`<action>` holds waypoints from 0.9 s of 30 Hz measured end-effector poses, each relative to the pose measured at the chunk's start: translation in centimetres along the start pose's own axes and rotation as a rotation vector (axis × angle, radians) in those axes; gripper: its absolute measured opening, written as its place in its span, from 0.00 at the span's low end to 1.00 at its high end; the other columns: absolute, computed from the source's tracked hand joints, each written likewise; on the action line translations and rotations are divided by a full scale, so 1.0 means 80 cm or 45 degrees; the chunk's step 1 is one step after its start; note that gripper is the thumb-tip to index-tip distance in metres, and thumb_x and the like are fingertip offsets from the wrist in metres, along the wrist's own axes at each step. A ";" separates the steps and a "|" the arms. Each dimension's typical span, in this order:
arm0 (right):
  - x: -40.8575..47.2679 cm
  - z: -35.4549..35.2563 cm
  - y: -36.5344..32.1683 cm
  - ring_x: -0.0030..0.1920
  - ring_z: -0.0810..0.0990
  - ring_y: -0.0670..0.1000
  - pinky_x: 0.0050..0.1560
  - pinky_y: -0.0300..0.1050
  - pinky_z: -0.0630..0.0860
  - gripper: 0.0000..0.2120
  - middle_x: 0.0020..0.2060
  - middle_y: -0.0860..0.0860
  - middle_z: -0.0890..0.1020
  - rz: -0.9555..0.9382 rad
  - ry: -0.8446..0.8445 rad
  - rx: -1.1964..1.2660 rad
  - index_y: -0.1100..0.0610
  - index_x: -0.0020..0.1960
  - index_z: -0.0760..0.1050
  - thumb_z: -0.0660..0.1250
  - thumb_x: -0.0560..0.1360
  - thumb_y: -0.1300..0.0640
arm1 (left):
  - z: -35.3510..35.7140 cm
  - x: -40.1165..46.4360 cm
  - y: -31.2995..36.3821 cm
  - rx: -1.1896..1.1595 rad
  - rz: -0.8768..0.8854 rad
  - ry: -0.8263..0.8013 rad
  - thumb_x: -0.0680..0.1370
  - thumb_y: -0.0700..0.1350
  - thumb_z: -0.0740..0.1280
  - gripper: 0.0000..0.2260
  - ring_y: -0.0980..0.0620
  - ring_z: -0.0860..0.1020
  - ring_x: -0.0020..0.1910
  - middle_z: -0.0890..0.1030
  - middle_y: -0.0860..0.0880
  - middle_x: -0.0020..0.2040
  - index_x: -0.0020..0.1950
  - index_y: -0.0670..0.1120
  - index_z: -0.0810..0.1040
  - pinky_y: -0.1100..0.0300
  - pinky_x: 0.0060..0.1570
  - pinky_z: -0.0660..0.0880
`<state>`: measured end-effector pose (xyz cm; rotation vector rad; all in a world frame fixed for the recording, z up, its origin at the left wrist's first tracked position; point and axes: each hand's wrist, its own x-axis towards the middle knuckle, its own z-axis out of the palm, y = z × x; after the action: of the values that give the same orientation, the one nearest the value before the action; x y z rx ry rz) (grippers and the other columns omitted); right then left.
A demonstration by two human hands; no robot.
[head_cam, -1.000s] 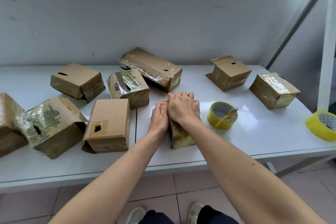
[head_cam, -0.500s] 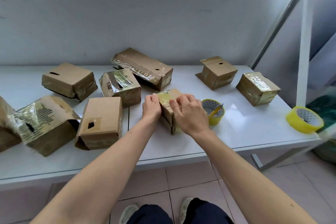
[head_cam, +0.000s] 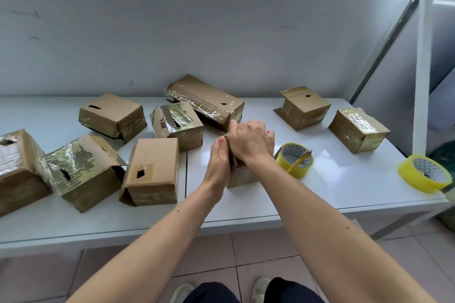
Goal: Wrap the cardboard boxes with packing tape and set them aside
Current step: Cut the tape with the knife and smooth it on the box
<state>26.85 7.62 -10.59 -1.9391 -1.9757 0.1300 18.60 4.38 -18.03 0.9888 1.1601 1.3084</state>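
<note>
1. The small box in hand (head_cam: 240, 174) is standing on the white surface (head_cam: 344, 179) and is being worked between both hands; most of it is hidden under them, so how much tape it already carries cannot be told.
2. The left hand (head_cam: 218, 162) is pressing flat against the box's left face, its grip wide, with straight fingers.
3. The right hand (head_cam: 252, 141) is lying over the top of the box, its grip curling down over the far edge and holding the box there. Judging by this pose, tape is being smoothed down, so this box is looking close to done.
4. Just right of the right hand a yellow tape roll (head_cam: 296, 160) is sitting flat with a yellow stick-like tool across it; a second tape roll (head_cam: 424, 173) is resting well to the right, near the surface's edge.
5. Several boxes are already showing glossy tape: the long box (head_cam: 205, 99) just beyond the hands, the striped box (head_cam: 177, 124) to their left, the far-right box (head_cam: 358, 129), and the large crumpled box (head_cam: 81, 170) far left.
6. The plain box (head_cam: 154, 171) just left of the left hand is showing no glossy wrap, while the open-flap box (head_cam: 304, 107) beyond and to the right is showing tape only on its near side, so these are probably waiting.
</note>
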 end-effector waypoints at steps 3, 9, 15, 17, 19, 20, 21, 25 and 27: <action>0.006 0.002 -0.003 0.64 0.70 0.57 0.62 0.57 0.63 0.27 0.59 0.56 0.78 0.040 -0.046 0.044 0.57 0.59 0.80 0.46 0.84 0.44 | 0.003 0.005 -0.003 0.065 -0.023 -0.020 0.83 0.63 0.51 0.16 0.55 0.71 0.68 0.73 0.48 0.69 0.62 0.59 0.71 0.63 0.63 0.70; -0.006 -0.005 0.033 0.59 0.73 0.55 0.55 0.52 0.69 0.14 0.54 0.52 0.77 -0.096 0.135 0.318 0.54 0.53 0.75 0.57 0.82 0.46 | 0.001 0.023 0.003 0.121 -0.046 0.016 0.84 0.60 0.51 0.15 0.50 0.72 0.65 0.73 0.45 0.66 0.63 0.55 0.70 0.59 0.59 0.71; 0.014 0.006 0.017 0.58 0.76 0.55 0.53 0.47 0.69 0.17 0.54 0.53 0.81 -0.110 0.166 0.297 0.58 0.51 0.80 0.59 0.82 0.48 | 0.003 0.035 0.017 0.153 -0.070 0.127 0.85 0.58 0.50 0.19 0.54 0.70 0.63 0.72 0.53 0.63 0.72 0.52 0.67 0.60 0.62 0.67; 0.025 -0.012 0.018 0.55 0.78 0.56 0.53 0.44 0.68 0.19 0.53 0.55 0.82 -0.081 0.174 0.624 0.61 0.48 0.84 0.60 0.82 0.50 | 0.006 0.045 0.028 0.101 -0.156 0.218 0.83 0.58 0.51 0.16 0.50 0.76 0.55 0.76 0.48 0.57 0.64 0.51 0.70 0.54 0.54 0.76; 0.014 -0.019 0.020 0.52 0.79 0.56 0.53 0.43 0.67 0.19 0.48 0.57 0.83 -0.151 0.287 0.719 0.63 0.43 0.84 0.62 0.82 0.52 | 0.006 0.046 0.039 -0.013 -0.389 0.272 0.83 0.52 0.53 0.12 0.49 0.76 0.40 0.75 0.45 0.46 0.58 0.48 0.72 0.58 0.37 0.75; 0.002 -0.014 0.021 0.51 0.79 0.57 0.54 0.44 0.68 0.19 0.48 0.57 0.82 -0.194 0.341 0.623 0.63 0.42 0.83 0.62 0.81 0.51 | 0.004 0.042 0.040 -0.033 -0.514 0.288 0.83 0.49 0.54 0.11 0.49 0.73 0.36 0.73 0.45 0.42 0.56 0.46 0.73 0.60 0.35 0.73; -0.011 -0.004 0.021 0.54 0.77 0.58 0.57 0.46 0.68 0.19 0.50 0.56 0.82 -0.200 0.353 0.482 0.61 0.44 0.83 0.61 0.81 0.49 | 0.000 0.040 0.035 -0.021 -0.611 0.304 0.83 0.47 0.55 0.10 0.50 0.70 0.35 0.71 0.46 0.40 0.55 0.46 0.74 0.61 0.35 0.69; -0.037 0.040 0.015 0.69 0.65 0.56 0.68 0.60 0.59 0.21 0.68 0.51 0.70 0.024 -0.093 0.068 0.50 0.62 0.78 0.51 0.83 0.41 | 0.000 0.024 0.012 -0.067 -0.628 0.367 0.84 0.51 0.54 0.16 0.48 0.73 0.50 0.73 0.46 0.55 0.69 0.50 0.71 0.57 0.47 0.71; -0.028 0.046 0.012 0.68 0.67 0.57 0.67 0.61 0.60 0.22 0.67 0.53 0.71 0.073 -0.155 0.055 0.52 0.62 0.76 0.49 0.84 0.43 | -0.001 0.021 -0.002 -0.008 -0.420 0.296 0.85 0.52 0.51 0.18 0.47 0.70 0.68 0.72 0.48 0.68 0.73 0.50 0.69 0.54 0.65 0.70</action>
<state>26.53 6.20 -14.75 -2.0038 -1.9763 0.3102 18.40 6.05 -18.28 0.6170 1.4275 1.1781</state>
